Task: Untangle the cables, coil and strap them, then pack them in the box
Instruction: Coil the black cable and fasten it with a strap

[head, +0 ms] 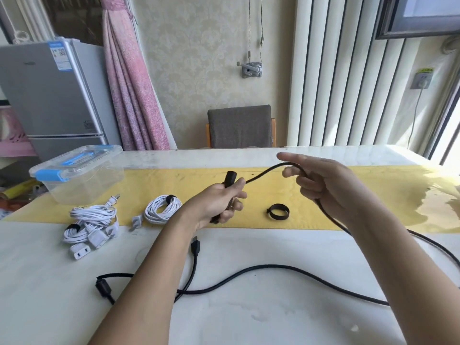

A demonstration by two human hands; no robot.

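so the left hand (219,202) is clamped on the black cable (273,266) near its plug as an anchor, the right hand (323,185) curls loosely round it to guide a loop, the rest trails across the tabletop (249,319), and the strap (278,210) lies handy nearby

We can read no text. The label (60,58) on the fridge (44,95) and the yellow sticker (425,70) above the wall socket (422,82) blur beyond our reading.
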